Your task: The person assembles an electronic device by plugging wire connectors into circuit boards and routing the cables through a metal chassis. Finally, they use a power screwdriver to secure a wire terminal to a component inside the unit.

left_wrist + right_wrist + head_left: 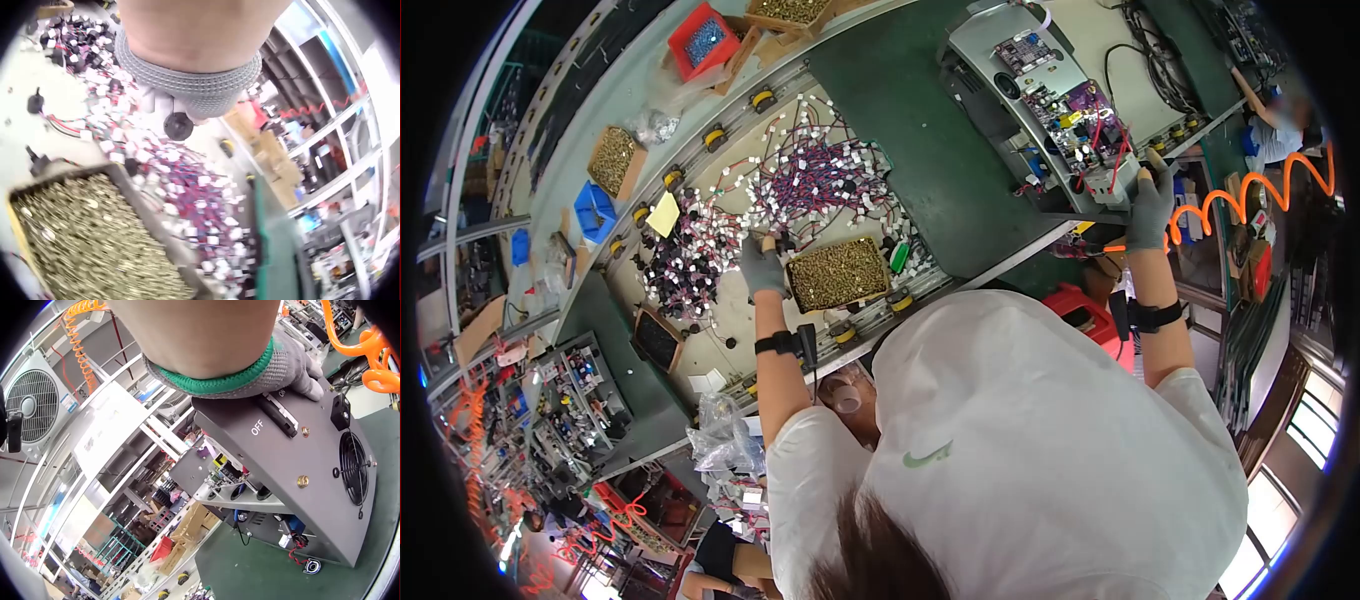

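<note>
My left hand (762, 268), in a grey glove with bare fingertips, is over the heap of wired connectors (815, 180) on the bench. In the left wrist view its fingertips pinch a round black part (179, 126). Just beside that hand stands a box of brass-coloured small parts (838, 274). My right hand (1150, 208), also gloved, lies at the near end of an opened machine (1050, 100) with exposed circuit boards. The right wrist view has its fingers (310, 387) resting on the grey panel (275, 456), next to a black switch (278, 415) and the OFF marking.
A green mat (920, 130) covers the bench between the heap and the machine. Black wired parts (685, 250) lie to the left with a yellow paper (663, 214). Along the back are a red bin (703, 42) and a blue bin (594, 212). An orange coiled hose (1250, 185) hangs at right.
</note>
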Tool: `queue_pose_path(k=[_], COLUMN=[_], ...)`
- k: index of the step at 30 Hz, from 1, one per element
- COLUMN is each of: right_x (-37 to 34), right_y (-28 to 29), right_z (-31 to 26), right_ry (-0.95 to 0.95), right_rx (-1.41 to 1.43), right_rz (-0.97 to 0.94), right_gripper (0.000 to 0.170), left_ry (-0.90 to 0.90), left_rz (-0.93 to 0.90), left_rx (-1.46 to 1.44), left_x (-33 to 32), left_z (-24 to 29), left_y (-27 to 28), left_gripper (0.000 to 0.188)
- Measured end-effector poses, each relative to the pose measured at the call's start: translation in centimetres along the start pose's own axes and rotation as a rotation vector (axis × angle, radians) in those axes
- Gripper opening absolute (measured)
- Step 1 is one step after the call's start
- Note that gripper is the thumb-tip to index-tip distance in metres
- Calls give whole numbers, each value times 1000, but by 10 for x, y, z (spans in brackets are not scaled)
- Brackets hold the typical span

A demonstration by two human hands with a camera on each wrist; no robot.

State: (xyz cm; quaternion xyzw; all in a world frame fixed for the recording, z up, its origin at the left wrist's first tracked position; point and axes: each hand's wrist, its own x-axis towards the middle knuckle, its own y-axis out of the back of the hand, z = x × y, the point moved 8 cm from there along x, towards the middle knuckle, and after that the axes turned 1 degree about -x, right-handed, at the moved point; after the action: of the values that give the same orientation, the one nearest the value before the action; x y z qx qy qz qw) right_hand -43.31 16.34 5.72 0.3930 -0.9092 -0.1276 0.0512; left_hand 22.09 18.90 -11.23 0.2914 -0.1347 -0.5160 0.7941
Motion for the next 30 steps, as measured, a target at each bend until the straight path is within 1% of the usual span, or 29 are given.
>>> queue_pose_path(k=[1,2,3,4,5,6,7,9,10,11,13,15,16,17,18,19,20,21,22,23,24,25,27,28,29,30], right_x=[0,-5,6,11,11,4,-6,-20,-20,-23,-30,-26,-25,-25,-31,-30,-29,-28,-27,-27,-28,-29,-29,-30,-31,-30], right_y=[2,-1,4,5,10,10,3,-3,-2,1,-6,-5,-3,-1,-3,-2,-3,-3,-2,0,-2,-3,-2,-3,-3,-2], right_z=[2,-9,7,19,18,11,4,-13,-24,-25,-35,-22,-22,-24,-35,-34,-28,-21,-23,-21,-23,-24,-23,-23,-25,-26], right_ry=[-25,49,128,205,279,228,177,85,236,232,102,107,180,252,148,144,107,71,150,143,152,161,168,177,188,154], right_rx=[-21,-31,-24,-121,-226,-180,-128,-119,-235,-223,-142,-117,-171,-227,-158,-145,-141,-138,-205,-197,-204,-212,-230,-195,-164,-181], right_rz=[-1,33,27,22,27,47,63,76,111,130,106,114,152,191,128,142,122,102,134,144,139,132,124,125,120,99], right_gripper=[32,32,31,32,33,30,27,27,27,27,26,24,24,23,24,24,24,24,25,25,25,25,25,25,24,24], left_ry=[-18,-24,-37,-24,-15,-62,-87,-163,-186,-365,-372,-449,-504,-522,-404,-281,-199,-212,-43,128,128,125,-171,-168,-350,-525], left_rz=[-55,-113,-126,-193,-270,-337,-366,-490,-531,-477,-573,-570,-570,-571,-632,-693,-723,-735,-790,-837,-921,-925,-800,-806,-700,-583], left_rx=[-188,-249,-261,-287,-317,-230,-247,-250,-277,-167,-269,-283,-316,-305,-437,-565,-666,-655,-601,-542,-624,-615,-226,-217,-10,193], left_x=[-4,-11,-14,-18,-21,-25,-27,-36,-44,-44,-55,-48,-44,-41,-36,-34,-35,-34,-34,-35,-34,-34,-32,-27,-15,-15], left_z=[23,60,79,94,111,133,147,177,205,220,275,294,304,310,311,313,315,326,325,321,329,329,341,331,319,324], left_y=[-9,-16,-22,-37,-54,-67,-81,-110,-118,-126,-132,-147,-154,-162,-173,-184,-193,-195,-203,-211,-221,-224,-217,-226,-233,-231], left_gripper=[32,24,24,21,19,17,17,19,21,20,21,21,20,20,19,17,14,14,15,18,25,25,29,29,30,30])
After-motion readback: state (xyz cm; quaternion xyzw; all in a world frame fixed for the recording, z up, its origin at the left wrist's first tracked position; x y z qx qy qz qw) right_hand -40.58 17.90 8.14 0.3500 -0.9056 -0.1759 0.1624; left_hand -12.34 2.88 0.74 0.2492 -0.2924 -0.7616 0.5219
